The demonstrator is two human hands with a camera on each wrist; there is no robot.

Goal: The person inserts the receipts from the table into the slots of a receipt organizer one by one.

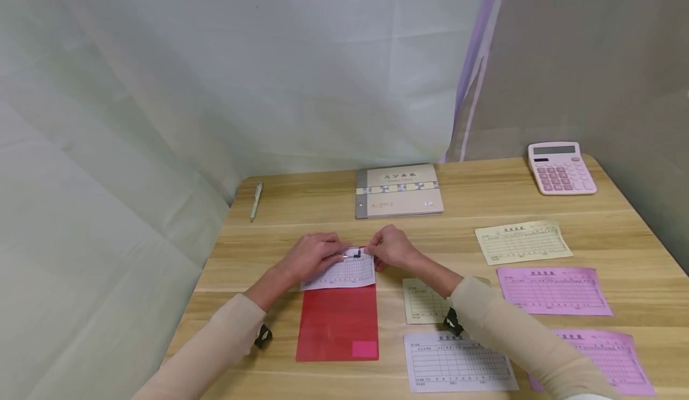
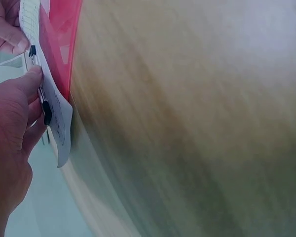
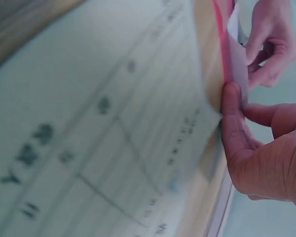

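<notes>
A red clipboard (image 1: 337, 322) lies on the wooden table, with a white printed form (image 1: 344, 275) across its upper part. At the top edge is a metal clip with black ends (image 2: 46, 112), seen over the form. My left hand (image 1: 312, 255) pinches this clip, thumb on the front and fingers behind. My right hand (image 1: 394, 246) is at the upper right corner, where thumb and forefinger (image 3: 232, 101) pinch the form's edge against the board. In the left wrist view the form's left end (image 2: 64, 143) sticks out past the clipboard and bends.
Beyond the clipboard lies a ledger book (image 1: 399, 200), with a pen (image 1: 256, 201) to its left and a pink calculator (image 1: 562, 170) far right. Loose forms in yellow (image 1: 522, 243), pink (image 1: 554, 291) and white (image 1: 457, 364) cover the right side; my right forearm crosses over some.
</notes>
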